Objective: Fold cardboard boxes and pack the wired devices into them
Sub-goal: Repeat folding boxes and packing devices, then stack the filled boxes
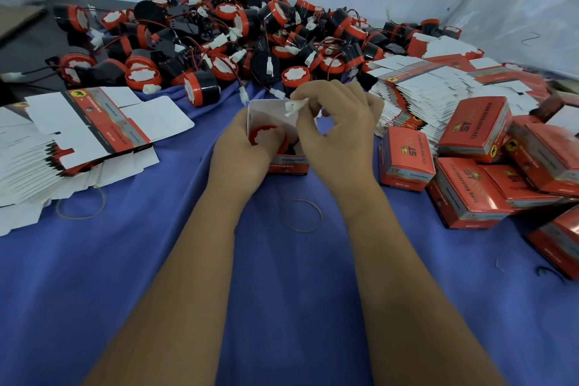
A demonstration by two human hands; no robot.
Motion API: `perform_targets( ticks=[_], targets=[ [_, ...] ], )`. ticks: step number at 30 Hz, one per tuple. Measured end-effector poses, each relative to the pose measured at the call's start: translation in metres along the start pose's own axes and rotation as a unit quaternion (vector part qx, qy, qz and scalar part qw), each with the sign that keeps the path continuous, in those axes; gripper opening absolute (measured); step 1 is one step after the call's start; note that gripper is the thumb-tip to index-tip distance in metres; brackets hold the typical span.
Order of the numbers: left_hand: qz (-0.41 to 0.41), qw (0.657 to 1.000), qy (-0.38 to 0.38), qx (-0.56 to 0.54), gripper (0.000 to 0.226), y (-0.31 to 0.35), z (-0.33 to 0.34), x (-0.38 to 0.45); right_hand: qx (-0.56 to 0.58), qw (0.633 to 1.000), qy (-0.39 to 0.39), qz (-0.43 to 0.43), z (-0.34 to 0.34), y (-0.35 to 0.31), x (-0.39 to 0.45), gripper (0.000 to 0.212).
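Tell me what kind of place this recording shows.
Probably a small hand-packing workstation: a heap of red-and-black wired devices, stacks of flat unfolded cartons, and finished red boxes piled on a blue cloth.

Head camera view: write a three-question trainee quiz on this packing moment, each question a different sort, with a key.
1. True or false: the open box between the hands already has a red and black device inside it.
2. What does the right hand pinch above the box? A) a rubber band B) the white connector C) a flat box blank
3. Fill in: the closed red boxes are piled on the person's ____ side.

Key
1. True; the left hand steadies the box with the device in it.
2. B.
3. Right; a stack of flat blanks lies to the left, and loose devices are heaped behind on the blue cloth.
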State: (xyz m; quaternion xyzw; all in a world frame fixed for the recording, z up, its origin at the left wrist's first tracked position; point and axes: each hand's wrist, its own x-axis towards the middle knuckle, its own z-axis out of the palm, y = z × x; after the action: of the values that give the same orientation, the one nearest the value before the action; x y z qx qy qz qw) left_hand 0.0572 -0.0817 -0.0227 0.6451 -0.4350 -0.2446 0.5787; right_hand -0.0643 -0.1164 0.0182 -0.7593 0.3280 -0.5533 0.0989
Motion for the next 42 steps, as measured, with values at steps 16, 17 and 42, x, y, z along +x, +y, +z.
perform_targets(
  ticks=[16, 17, 42],
  targets=[
    [-0.006, 0.998, 0.052, 0.034, 0.019, -0.001, 0.003, 0.003, 0.052, 0.989, -0.020, 0.137, -0.001, 0.007, 0.002, 0.013],
    [-0.010, 0.998, 0.053, 0.036, 0.019, 0.000, 0.003, 0.003, 0.062, 0.985, -0.010, 0.160, -0.002, 0.008, 0.002, 0.014],
    [0.020, 0.988, 0.031, 0.148, 0.013, -0.007, 0.004, 0.013, 0.268, 0.932, -0.207, 0.130, 0.008, -0.011, 0.000, 0.022]
  ],
)
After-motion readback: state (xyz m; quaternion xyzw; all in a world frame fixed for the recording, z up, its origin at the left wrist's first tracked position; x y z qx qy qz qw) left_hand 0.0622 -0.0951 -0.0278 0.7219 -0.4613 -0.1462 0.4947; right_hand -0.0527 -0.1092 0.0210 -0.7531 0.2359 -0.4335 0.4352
